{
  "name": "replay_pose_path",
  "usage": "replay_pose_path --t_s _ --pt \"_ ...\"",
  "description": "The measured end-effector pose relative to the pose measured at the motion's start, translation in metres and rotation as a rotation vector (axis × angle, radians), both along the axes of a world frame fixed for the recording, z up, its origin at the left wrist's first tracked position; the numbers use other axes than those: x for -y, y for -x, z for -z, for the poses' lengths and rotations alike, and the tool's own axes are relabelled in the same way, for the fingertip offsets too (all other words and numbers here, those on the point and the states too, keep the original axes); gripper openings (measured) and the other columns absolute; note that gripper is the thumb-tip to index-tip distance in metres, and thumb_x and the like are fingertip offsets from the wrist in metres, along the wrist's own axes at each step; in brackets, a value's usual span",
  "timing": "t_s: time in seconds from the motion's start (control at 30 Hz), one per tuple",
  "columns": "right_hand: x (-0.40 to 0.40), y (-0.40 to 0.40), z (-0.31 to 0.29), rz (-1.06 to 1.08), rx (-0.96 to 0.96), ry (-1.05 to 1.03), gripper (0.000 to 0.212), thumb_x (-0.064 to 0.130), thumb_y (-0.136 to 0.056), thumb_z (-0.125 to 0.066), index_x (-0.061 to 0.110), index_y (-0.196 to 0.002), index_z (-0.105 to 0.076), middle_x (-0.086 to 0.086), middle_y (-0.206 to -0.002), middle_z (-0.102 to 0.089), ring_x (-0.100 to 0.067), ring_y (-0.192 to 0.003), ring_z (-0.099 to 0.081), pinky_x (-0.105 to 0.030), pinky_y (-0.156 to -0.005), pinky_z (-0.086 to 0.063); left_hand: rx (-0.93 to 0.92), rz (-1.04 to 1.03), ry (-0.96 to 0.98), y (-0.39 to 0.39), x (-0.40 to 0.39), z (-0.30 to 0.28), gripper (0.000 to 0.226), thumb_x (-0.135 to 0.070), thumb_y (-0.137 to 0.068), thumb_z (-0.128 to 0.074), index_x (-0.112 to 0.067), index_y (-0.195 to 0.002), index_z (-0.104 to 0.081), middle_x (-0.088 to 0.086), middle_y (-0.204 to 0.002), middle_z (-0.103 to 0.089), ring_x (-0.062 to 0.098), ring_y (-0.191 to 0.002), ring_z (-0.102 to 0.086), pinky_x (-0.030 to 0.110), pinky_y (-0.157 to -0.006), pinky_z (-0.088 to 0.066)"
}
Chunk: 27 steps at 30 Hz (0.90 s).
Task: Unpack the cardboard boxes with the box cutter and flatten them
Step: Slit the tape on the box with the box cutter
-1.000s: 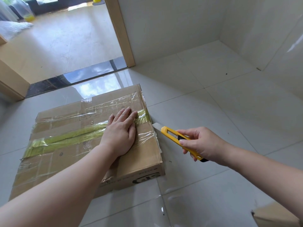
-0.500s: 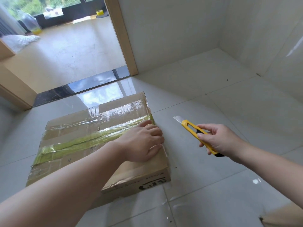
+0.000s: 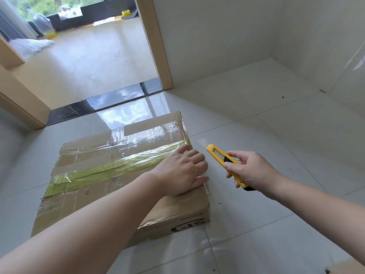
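Past the wooden door frame [image 3: 156, 46] — a yellow tape roll [image 3: 125, 13], a plastic bag [image 3: 43, 25], a white sack [image 3: 29, 46].

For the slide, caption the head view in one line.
Left hand grips the right edge of a taped cardboard box on the tiled floor; right hand holds a yellow box cutter beside it.
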State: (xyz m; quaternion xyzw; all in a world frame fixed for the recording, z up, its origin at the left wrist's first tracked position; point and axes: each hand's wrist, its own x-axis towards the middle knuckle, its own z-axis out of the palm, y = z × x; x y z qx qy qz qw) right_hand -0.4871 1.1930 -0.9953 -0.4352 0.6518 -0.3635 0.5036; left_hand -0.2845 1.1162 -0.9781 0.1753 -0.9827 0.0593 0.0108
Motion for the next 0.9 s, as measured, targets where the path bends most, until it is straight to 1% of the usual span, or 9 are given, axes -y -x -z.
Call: replay_pose_path --t_s 0.1,0.2,0.3,0.37,0.5,0.6,0.73,0.83,0.9 --pt "-0.001 -0.002 0.001 -0.048 -0.117 0.029 0.012 0.013 -0.087 -0.065 0.011 -0.099 -0.063 -0.009 -0.075 -0.066 -0.016 -0.051 -0.059 -0.023 -0.046 -0.044 0.01 -0.06 -0.095 -0.022 0.012 -0.005 0.043 -0.046 -0.096 -0.043 -0.015 -0.12 -0.058 0.005 -0.124 -0.056 0.023 -0.114 -0.051 0.034 -0.105 -0.031" --pt "-0.003 -0.022 -0.002 -0.125 -0.341 0.067 0.015 0.022 -0.089 -0.063 0.021 -0.099 -0.052 -0.005 -0.079 -0.064 -0.016 -0.063 -0.064 -0.028 -0.055 -0.049 0.065 -0.21 -0.071 -0.066 0.028 -0.012 0.047 -0.048 -0.097 -0.035 -0.018 -0.129 -0.051 0.003 -0.134 -0.049 0.022 -0.121 -0.045 0.033 -0.109 -0.024" --pt "-0.001 -0.052 -0.014 -0.292 -0.608 0.227 0.02 0.027 -0.091 -0.057 0.029 -0.107 -0.045 0.004 -0.07 -0.055 -0.011 -0.056 -0.052 -0.02 -0.048 -0.039 0.074 -0.409 -0.037 -0.121 0.042 -0.014 0.048 -0.047 -0.097 -0.035 -0.02 -0.134 -0.046 0.002 -0.141 -0.044 0.023 -0.127 -0.04 0.033 -0.11 -0.022" --pt "0.0 -0.074 -0.024 -0.439 -0.728 0.291 0.032 0.033 -0.091 -0.055 0.031 -0.12 -0.041 0.012 -0.072 -0.049 -0.01 -0.058 -0.046 -0.024 -0.05 -0.034 0.054 -0.557 -0.026 -0.156 0.054 -0.013 0.049 -0.045 -0.097 -0.034 -0.019 -0.138 -0.042 0.003 -0.144 -0.04 0.023 -0.131 -0.037 0.034 -0.11 -0.021" --pt "-0.005 -0.115 -0.029 -0.776 -1.044 0.302 0.073 0.069 -0.082 -0.047 0.036 -0.139 -0.015 0.013 -0.098 -0.038 -0.013 -0.08 -0.048 -0.027 -0.064 -0.034 0.078 -0.844 -0.098 -0.217 0.083 -0.013 0.053 -0.045 -0.099 -0.029 -0.02 -0.144 -0.033 0.003 -0.152 -0.031 0.025 -0.137 -0.029 0.036 -0.111 -0.02" --pt "-0.007 -0.131 -0.028 -0.943 -1.109 0.239 0.093 0.078 -0.072 -0.052 0.037 -0.143 -0.008 0.008 -0.112 -0.041 -0.018 -0.1 -0.054 -0.03 -0.075 -0.042 0.135 -0.918 -0.151 -0.244 0.104 -0.009 0.055 -0.045 -0.1 -0.023 -0.019 -0.148 -0.025 0.003 -0.155 -0.025 0.024 -0.14 -0.025 0.035 -0.113 -0.015" --pt "-0.004 -0.139 -0.027 -0.957 -1.225 0.229 0.089 0.067 -0.079 -0.054 0.038 -0.144 -0.003 0.007 -0.116 -0.038 -0.016 -0.106 -0.052 -0.028 -0.074 -0.039 0.099 -0.94 -0.2 -0.254 0.126 0.001 0.052 -0.045 -0.099 -0.024 -0.018 -0.142 -0.032 0.004 -0.151 -0.033 0.025 -0.137 -0.031 0.039 -0.112 -0.02" --pt "0.001 -0.136 -0.026 -0.949 -1.228 0.195 0.085 0.065 -0.079 -0.054 0.039 -0.144 -0.007 0.008 -0.113 -0.038 -0.015 -0.106 -0.052 -0.028 -0.074 -0.039 0.09 -0.932 -0.203 -0.255 0.135 0.008 0.046 -0.045 -0.098 -0.026 -0.018 -0.134 -0.038 0.003 -0.143 -0.04 0.024 -0.131 -0.036 0.042 -0.107 -0.027" --pt "0.008 -0.13 -0.026 -0.954 -1.256 0.232 0.082 0.064 -0.074 -0.061 0.036 -0.141 -0.023 0.008 -0.106 -0.043 -0.015 -0.099 -0.056 -0.03 -0.069 -0.042 0.087 -0.927 -0.247 -0.259 0.142 0.009 0.049 -0.046 -0.098 -0.026 -0.019 -0.138 -0.034 0.003 -0.145 -0.037 0.024 -0.134 -0.033 0.043 -0.108 -0.024"
